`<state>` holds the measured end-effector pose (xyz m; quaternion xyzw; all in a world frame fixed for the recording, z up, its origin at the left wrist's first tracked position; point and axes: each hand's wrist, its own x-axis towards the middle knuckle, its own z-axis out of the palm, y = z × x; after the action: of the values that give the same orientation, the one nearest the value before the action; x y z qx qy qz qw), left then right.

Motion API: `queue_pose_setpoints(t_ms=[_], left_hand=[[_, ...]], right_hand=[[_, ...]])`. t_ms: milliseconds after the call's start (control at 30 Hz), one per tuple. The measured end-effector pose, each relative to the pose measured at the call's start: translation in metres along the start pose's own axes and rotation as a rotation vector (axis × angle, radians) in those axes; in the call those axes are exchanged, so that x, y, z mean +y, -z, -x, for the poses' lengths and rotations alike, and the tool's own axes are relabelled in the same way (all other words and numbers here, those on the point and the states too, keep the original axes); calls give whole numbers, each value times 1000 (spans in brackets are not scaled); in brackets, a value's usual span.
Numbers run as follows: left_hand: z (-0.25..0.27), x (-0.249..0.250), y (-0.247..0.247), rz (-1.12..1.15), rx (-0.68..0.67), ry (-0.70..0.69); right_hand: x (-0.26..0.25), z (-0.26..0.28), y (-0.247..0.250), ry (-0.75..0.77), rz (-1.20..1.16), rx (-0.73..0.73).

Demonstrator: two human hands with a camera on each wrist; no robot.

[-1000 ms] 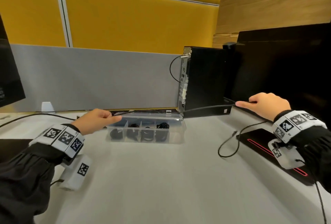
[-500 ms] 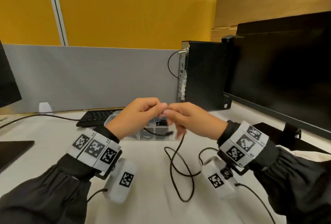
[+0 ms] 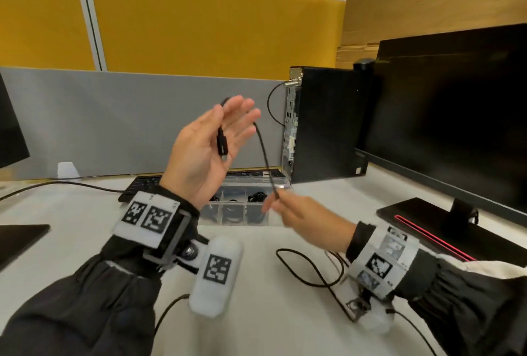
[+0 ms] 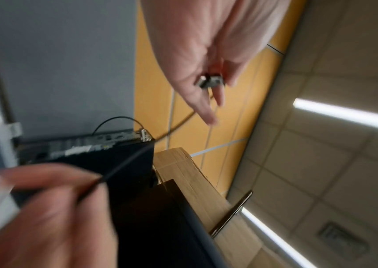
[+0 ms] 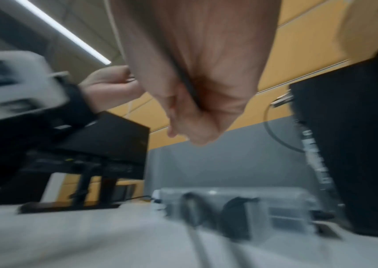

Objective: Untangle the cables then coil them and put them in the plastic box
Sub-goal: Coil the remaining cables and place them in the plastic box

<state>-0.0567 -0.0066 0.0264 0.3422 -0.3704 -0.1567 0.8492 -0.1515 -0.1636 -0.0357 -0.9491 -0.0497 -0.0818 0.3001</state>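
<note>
Raised since the frame half a second earlier: left hand [image 3: 205,153], now held above the plastic box [image 3: 251,183], fingers straightened. The cable [image 3: 263,150] was looped over those fingers and its plug [image 3: 222,144] pinned by the thumb. The right hand [image 3: 302,216] was lowered before the box's right end, with the cable pinched in its fingertips. Slack [image 3: 308,267] was left on the desk [image 3: 256,313] in front of the box.

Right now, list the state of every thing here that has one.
Thin black cable: uncoiled, stretched between both hands, rest lying loose on white table.
Left hand: raised, pinching the cable's plug.
Right hand: pinching the cable.
Clear plastic box: holds coiled cables.
Black monitor: screen dark.
</note>
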Motion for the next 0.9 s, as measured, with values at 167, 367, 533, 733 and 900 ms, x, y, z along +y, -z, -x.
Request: queue_pose_setpoints(t_ms=[167,367,533,733,900], left_hand=[[-23,-5,-5,-321,169,-238],[-36,-11,34,-1478,-54,-287],[-9,-15,38,-1482,-339,63],[25,-13,-8,-499,-330,294],[-4,-7,-7,-187,-22,28]], right_hand=[[-16,18,-27,122,28,-196],[-27,23,1,325,107,170],[-12,5,61,343,132,749],[21,-25,55,44,124,575],[-1,-15,5,77,44,-94]])
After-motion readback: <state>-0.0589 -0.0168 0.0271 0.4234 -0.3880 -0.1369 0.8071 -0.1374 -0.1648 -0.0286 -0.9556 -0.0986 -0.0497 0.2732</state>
